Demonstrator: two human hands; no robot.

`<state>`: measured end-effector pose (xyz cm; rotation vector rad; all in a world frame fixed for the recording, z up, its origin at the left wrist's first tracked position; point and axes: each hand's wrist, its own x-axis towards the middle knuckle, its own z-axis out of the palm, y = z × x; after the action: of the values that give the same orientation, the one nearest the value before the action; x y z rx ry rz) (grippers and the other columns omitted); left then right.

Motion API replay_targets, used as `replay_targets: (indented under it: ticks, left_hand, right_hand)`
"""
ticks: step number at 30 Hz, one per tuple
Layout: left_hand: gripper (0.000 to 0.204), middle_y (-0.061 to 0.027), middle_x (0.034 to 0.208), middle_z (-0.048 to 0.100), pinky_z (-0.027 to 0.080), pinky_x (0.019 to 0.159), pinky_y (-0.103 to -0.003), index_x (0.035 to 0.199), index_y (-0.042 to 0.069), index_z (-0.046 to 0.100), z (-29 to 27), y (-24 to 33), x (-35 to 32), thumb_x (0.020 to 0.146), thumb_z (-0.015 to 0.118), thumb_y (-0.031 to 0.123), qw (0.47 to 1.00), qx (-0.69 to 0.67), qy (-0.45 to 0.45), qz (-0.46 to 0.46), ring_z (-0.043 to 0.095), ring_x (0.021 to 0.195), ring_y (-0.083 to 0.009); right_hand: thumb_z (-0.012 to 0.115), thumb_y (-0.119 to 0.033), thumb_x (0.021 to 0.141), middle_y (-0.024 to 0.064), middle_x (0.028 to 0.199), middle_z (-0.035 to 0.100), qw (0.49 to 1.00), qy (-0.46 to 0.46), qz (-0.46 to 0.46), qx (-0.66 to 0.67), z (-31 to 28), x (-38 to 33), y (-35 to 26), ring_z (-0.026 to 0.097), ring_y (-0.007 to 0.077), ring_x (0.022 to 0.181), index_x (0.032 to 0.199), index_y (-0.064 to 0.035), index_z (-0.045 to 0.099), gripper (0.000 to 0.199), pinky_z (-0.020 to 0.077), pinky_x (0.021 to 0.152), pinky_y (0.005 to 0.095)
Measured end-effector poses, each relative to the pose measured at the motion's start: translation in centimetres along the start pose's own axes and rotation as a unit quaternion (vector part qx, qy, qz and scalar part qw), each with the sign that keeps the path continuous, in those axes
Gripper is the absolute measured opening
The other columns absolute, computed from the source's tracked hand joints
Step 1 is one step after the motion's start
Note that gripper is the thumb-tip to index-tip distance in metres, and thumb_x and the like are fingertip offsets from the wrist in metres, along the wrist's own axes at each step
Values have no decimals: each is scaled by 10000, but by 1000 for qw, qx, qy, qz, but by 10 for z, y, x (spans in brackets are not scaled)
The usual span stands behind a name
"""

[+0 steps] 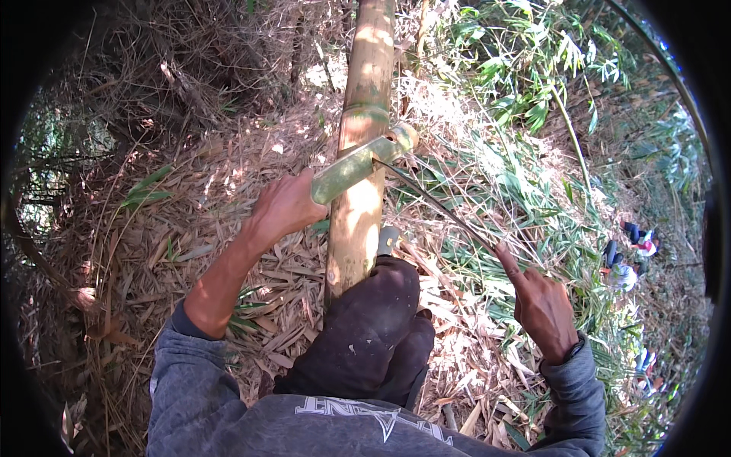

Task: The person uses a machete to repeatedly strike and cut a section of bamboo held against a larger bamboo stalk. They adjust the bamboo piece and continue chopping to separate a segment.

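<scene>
My left hand (285, 206) is closed round the lower end of a short green bamboo section (350, 169). The section lies slantwise across a thick tan bamboo pole (356, 221) and has dark openings in its upper side. In my right hand (544, 308) is a long, thin, dark tool (449, 212), with the index finger stretched along it. Its far tip meets an opening in the section; how deep it goes I cannot tell. Whether the tool is a blade or a rod does not show clearly. My knee is against the pole's near end.
A grey-green cut piece (387, 241) stands by my knee. Dry bamboo leaves (228, 190) litter the ground, with green leafy shoots (533, 84) at the far right. Tangled dry branches (205, 61) fill the far left. Several people (628, 263) are off to the right, small in view.
</scene>
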<state>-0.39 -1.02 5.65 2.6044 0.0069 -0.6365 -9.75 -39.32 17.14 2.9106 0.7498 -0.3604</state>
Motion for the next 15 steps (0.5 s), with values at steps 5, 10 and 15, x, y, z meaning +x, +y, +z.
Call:
replay_targets:
  ticks: [5,10,15]
  left_hand:
    - [476,-240,864,691,552,746,-463,1130,-59,536,3,8,-2,759,688,197,998,59,-3,1,696,790,-357]
    - [468,-217,840,695,560,710,-469,1136,-65,549,15,-1,7,756,732,138,998,50,12,28,697,737,-353]
    - [482,-232,908,694,552,744,-468,1146,-54,542,27,-23,10,762,739,161,997,26,44,65,700,805,-355]
  right_hand:
    - [529,41,830,86,635,492,1000,-21,7,-6,-6,-5,-9,467,215,471,1535,-185,309,773,386,439,413]
    - [521,42,839,135,604,524,997,-22,8,72,2,-9,-18,487,287,461,1537,-144,284,761,392,464,442]
    - [552,-18,889,206,659,594,973,-59,61,214,6,1,-19,576,371,558,1482,-117,393,622,452,562,450]
